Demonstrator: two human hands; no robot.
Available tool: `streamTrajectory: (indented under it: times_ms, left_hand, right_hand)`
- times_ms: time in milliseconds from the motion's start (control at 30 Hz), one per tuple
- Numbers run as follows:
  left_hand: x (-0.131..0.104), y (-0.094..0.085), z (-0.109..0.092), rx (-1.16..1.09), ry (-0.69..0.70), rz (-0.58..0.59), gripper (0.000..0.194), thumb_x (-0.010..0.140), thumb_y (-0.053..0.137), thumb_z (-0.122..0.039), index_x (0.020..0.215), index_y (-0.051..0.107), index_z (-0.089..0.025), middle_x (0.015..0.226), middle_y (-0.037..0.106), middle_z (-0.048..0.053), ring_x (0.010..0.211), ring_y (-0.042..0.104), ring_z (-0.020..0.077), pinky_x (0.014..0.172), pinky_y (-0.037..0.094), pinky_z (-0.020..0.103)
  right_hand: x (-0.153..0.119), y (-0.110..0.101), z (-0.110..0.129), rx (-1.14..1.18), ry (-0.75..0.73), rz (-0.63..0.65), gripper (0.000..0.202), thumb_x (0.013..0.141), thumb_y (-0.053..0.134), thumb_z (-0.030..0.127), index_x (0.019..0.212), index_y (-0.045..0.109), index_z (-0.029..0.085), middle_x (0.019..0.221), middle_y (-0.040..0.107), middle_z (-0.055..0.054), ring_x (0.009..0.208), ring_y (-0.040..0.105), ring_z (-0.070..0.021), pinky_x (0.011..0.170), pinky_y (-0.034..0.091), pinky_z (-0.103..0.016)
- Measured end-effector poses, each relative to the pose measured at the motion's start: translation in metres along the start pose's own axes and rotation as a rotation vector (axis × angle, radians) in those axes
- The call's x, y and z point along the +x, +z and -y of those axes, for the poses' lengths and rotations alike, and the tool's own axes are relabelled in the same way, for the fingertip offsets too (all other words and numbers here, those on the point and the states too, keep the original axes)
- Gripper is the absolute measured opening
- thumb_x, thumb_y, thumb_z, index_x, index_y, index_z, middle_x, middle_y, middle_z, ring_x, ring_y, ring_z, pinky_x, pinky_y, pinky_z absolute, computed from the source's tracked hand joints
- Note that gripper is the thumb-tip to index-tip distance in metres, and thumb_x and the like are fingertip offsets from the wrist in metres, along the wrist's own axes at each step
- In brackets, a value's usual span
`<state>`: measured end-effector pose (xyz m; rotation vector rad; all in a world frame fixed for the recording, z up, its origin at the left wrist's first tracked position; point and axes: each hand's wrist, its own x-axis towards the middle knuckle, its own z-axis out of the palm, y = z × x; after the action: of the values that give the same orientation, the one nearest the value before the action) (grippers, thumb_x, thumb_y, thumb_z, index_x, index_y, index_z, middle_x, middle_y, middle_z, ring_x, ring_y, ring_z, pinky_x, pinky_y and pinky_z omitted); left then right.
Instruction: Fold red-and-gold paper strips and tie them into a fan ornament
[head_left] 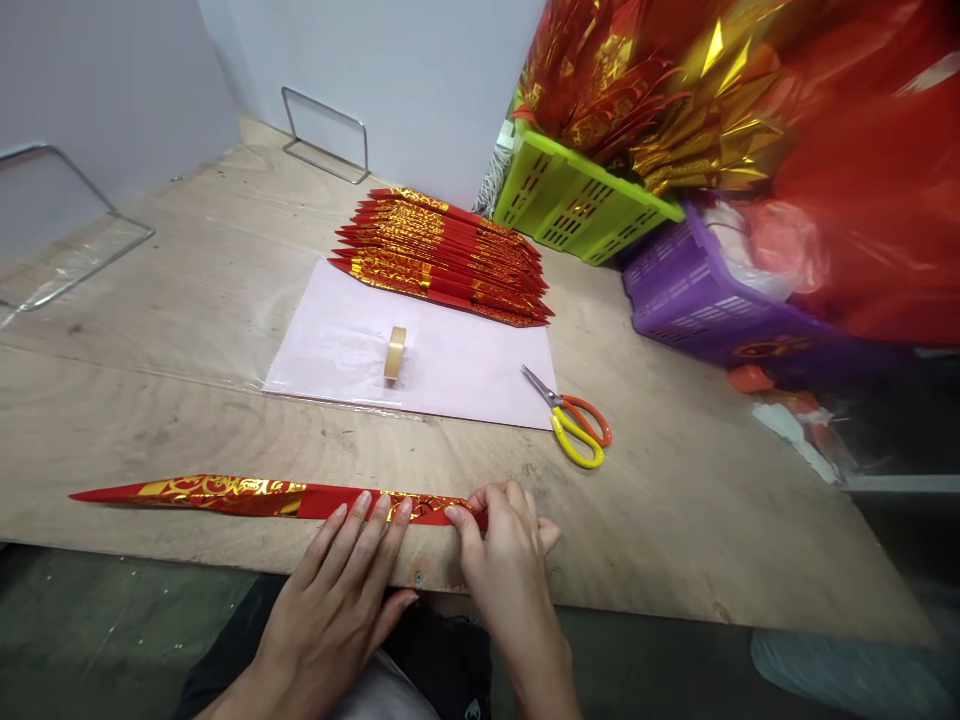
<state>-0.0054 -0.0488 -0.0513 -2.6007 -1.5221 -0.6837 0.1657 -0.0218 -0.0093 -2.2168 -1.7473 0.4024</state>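
1. Strip [274, 497], red and gold, lies along the near edge of the table [675, 510], under our hands.
2. Our left hand [334, 605] rests flat on it, gripping nothing; our right hand [504, 550] pinches its right end.
3. Probably done: the stack [446, 255] of similar strips at the far edge of the white sheet [480, 365].
4. Remaining, we judge: this strip's right end; left tip looks finished. Further count: can't tell.

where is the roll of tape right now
In the head view, the roll of tape sits on the pale sheet, left of the scissors, between the stack of red-and-gold strips and the single strip under the left hand.
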Motion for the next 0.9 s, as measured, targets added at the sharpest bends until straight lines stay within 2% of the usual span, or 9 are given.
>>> streamTrajectory:
  times_ms: [100,167,267,433,600,700,800,900]
  left_hand:
    - [0.003,-0.002,-0.003,0.003,-0.012,0.007,0.065,0.098,0.033,-0.048,0.154,0.014,-0.019,0.13,0.06,0.013,0.125,0.05,0.0281,0.113,0.025,0.04]
    - [0.007,-0.002,-0.006,0.027,-0.004,0.013,0.066,0.097,0.033,-0.052,0.153,0.016,-0.024,0.128,0.06,0.013,0.122,0.052,0.0295,0.111,0.027,0.043]
    - [0.012,-0.001,-0.009,0.072,0.022,0.022,0.065,0.095,0.033,-0.058,0.152,0.02,-0.031,0.118,0.062,0.013,0.113,0.055,0.0314,0.107,0.03,0.048]
    - [0.016,0.001,-0.011,0.071,0.032,0.009,0.061,0.094,0.035,-0.058,0.147,0.037,-0.027,0.116,0.062,0.015,0.114,0.054,0.0315,0.105,0.032,0.046]
    - [0.025,0.003,-0.019,-0.015,0.132,0.004,0.057,0.099,0.028,-0.05,0.134,0.055,-0.014,0.122,0.062,0.015,0.114,0.053,0.0268,0.108,0.028,0.04]
    - [0.028,0.006,-0.023,0.0,0.163,0.052,0.055,0.095,0.037,-0.056,0.128,0.06,-0.018,0.118,0.064,0.013,0.111,0.054,0.0277,0.108,0.027,0.043]
    - [0.029,0.007,-0.024,0.033,0.157,0.083,0.053,0.09,0.046,-0.06,0.125,0.063,-0.023,0.113,0.065,0.011,0.108,0.054,0.0278,0.105,0.028,0.044]
    - [0.029,0.008,-0.024,0.025,0.151,0.078,0.05,0.09,0.048,-0.058,0.121,0.065,-0.023,0.11,0.066,0.011,0.108,0.054,0.0278,0.104,0.029,0.044]
  right_hand:
    - [0.002,-0.002,0.007,-0.021,0.016,0.023,0.014,0.084,0.065,0.02,0.075,0.054,0.02,0.084,0.059,-0.002,0.087,0.052,-0.0229,0.076,0.024,-0.035]
    - [0.003,-0.003,0.008,-0.031,0.028,0.035,0.014,0.084,0.064,0.019,0.075,0.054,0.019,0.084,0.059,-0.002,0.087,0.052,-0.0232,0.076,0.024,-0.035]
    - [0.002,-0.005,0.001,0.005,0.018,0.046,0.013,0.085,0.064,0.02,0.076,0.055,0.02,0.085,0.058,-0.002,0.089,0.052,-0.0227,0.077,0.024,-0.035]
    - [0.0,-0.007,-0.023,0.06,0.04,0.047,0.018,0.087,0.063,0.03,0.073,0.056,0.021,0.086,0.058,-0.001,0.089,0.053,-0.0227,0.077,0.026,-0.034]
    - [0.0,-0.008,-0.019,0.024,0.087,-0.011,0.021,0.085,0.064,0.028,0.069,0.054,0.02,0.084,0.057,-0.002,0.088,0.052,-0.0237,0.076,0.026,-0.035]
    - [0.0,-0.01,-0.019,0.04,0.09,0.017,0.02,0.085,0.063,0.028,0.07,0.054,0.02,0.085,0.057,-0.003,0.088,0.052,-0.024,0.077,0.027,-0.035]
    - [-0.002,-0.013,-0.031,0.113,0.101,0.077,0.015,0.086,0.061,0.029,0.073,0.058,0.022,0.088,0.058,-0.003,0.092,0.053,-0.0241,0.078,0.029,-0.035]
    - [-0.004,-0.016,-0.042,0.165,0.148,0.098,0.012,0.086,0.059,0.027,0.075,0.061,0.023,0.091,0.059,-0.003,0.095,0.054,-0.0239,0.08,0.03,-0.034]
